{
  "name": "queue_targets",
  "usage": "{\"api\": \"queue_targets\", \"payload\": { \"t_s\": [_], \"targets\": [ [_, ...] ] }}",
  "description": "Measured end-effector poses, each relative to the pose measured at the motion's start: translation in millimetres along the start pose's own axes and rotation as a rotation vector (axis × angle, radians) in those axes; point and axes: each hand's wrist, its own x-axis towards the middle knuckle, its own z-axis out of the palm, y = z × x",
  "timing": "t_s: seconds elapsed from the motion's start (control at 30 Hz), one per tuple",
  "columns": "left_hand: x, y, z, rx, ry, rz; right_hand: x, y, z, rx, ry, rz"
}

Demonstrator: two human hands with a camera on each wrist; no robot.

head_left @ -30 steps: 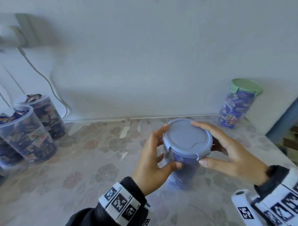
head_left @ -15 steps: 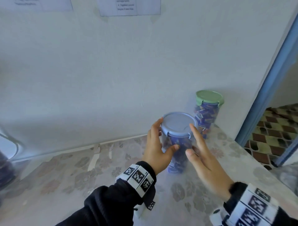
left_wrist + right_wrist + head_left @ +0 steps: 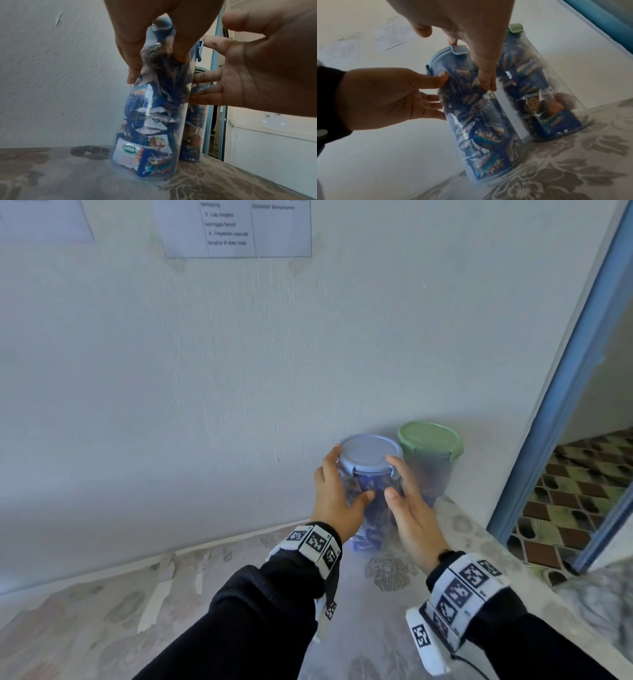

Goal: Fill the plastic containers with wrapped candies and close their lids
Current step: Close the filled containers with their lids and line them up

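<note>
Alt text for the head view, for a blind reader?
Both hands, left and right, hold a candy-filled blue-lidded jar upright on a floral table, beside a green-lidded jar against a white wall.

Glossy clear plastic container (image 3: 178,142)

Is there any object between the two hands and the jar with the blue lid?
Nothing visible. The left hand and right hand are already on the sides of the blue-lidded jar. The green-lidded jar stands just beyond it, by the wall.
</note>
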Motion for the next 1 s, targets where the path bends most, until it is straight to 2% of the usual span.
{"api": "queue_targets", "payload": {
  "t_s": [0.33, 0.5, 0.6, 0.7, 0.77, 0.9, 1.0],
  "targets": [
    [14, -3, 1, 0.029, -0.027, -0.014, 16, 14, 4, 0.045, 0.001, 0.013],
    [16, -2, -15, 0.105, -0.221, -0.104, 12, 6, 5, 0.003, -0.034, 0.012],
    [3, 1, -33, 0.129, -0.251, -0.175, 3, -1, 12, -0.073, 0.068, 0.009],
    [-21, 4, -56, 0.129, -0.16, -0.218, -12, -6, 28, -0.1, 0.249, 0.007],
    [-41, 8, -76, 0.112, -0.07, -0.227, -24, -16, 43, -0.087, 0.276, -0.035],
    [-95, 9, -120, 0.001, 0.113, -0.22, -47, -43, 87, 0.022, 0.175, -0.072],
    [-147, 6, -166, -0.043, 0.3, -0.196, -63, -68, 130, 0.152, 0.071, -0.097]
  ]
}}
